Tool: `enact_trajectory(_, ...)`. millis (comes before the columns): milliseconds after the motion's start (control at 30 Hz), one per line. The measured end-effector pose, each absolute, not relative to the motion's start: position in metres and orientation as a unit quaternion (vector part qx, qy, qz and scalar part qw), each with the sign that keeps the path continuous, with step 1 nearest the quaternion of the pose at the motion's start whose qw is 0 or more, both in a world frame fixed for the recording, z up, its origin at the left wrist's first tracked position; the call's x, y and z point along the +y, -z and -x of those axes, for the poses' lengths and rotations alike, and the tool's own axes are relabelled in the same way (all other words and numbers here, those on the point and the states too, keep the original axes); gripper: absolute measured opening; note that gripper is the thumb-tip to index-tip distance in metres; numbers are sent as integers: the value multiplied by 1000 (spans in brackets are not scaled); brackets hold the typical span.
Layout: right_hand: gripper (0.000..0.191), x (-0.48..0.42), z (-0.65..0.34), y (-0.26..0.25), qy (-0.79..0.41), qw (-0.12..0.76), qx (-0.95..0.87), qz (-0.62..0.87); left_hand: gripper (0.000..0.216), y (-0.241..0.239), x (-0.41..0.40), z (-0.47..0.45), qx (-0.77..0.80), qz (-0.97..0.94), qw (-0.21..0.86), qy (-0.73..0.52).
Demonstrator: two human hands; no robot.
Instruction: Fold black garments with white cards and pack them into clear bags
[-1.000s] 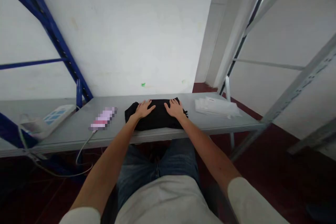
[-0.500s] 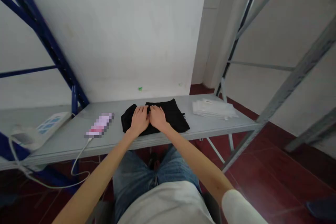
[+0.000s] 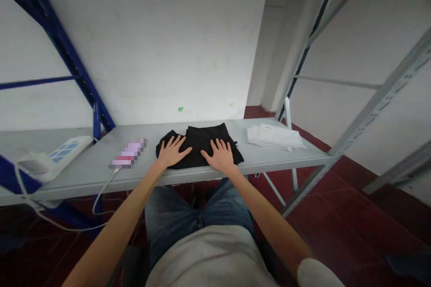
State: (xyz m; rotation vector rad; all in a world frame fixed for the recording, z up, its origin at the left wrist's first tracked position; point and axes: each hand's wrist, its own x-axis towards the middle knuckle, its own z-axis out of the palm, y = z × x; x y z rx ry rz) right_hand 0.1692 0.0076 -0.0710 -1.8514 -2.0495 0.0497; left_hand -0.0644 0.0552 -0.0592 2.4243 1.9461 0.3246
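A folded black cloth (image 3: 202, 139) lies on the grey metal shelf (image 3: 84, 175) straight in front of me. My left hand (image 3: 171, 152) lies flat on the cloth's left part, fingers spread. My right hand (image 3: 219, 157) presses flat on its right front part, fingers also spread. Neither hand holds anything.
A stack of clear plastic bags (image 3: 274, 136) lies on the shelf to the right. A phone (image 3: 129, 154) with a white cable sits to the left, and a white power strip (image 3: 54, 161) lies at the far left. Blue and grey rack posts stand on either side.
My hands were together at the cloth's middle half a second ago and have now slid apart to its left and right parts, staying flat on it.
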Motion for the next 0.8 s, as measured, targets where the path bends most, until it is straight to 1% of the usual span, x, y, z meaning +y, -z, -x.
enact_trajectory(200,93,3,-183,73,3,184,-730,658,89,60,54,67,624,-775,12,-100)
enact_trajectory(333,97,2,-186,74,6,180,-735,653,87,62,53,68,625,-773,11,-106)
enact_trajectory(567,96,1,-191,72,16,168,-753,636,83,62,51,70,610,-783,1,-121)
enact_trajectory(700,98,0,-192,69,-3,150,-754,640,82,61,49,68,602,-789,-27,-117)
enact_trajectory(800,100,0,-191,66,-2,157,-754,638,77,55,44,64,571,-807,-76,-130)
